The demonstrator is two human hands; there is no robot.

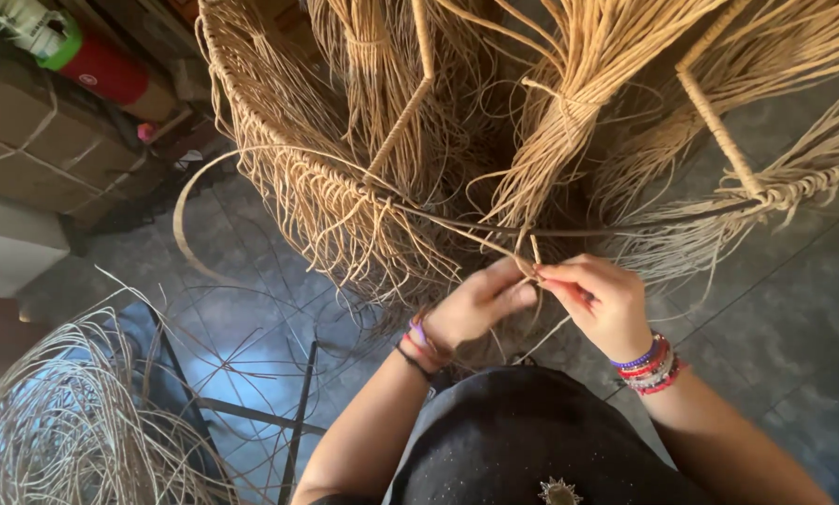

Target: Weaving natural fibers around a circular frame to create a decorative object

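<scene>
A large round frame [569, 229] of dark metal rod, partly wrapped in tan cane, fills the upper half of the head view, with many loose cane strands [550, 140] hanging from its rim. My left hand [475, 304] and my right hand [602, 299] meet at the bare rod's near edge. Both pinch a thin cane strand [530, 257] where it loops over the rod. Bead bracelets sit on both wrists.
A loose coil of cane strands [59, 421] lies at the lower left over a dark metal frame [251, 411]. Taped cardboard boxes [36, 140] and a red and green canister [92, 61] stand at the upper left. Grey tiled floor [774, 318] lies beneath.
</scene>
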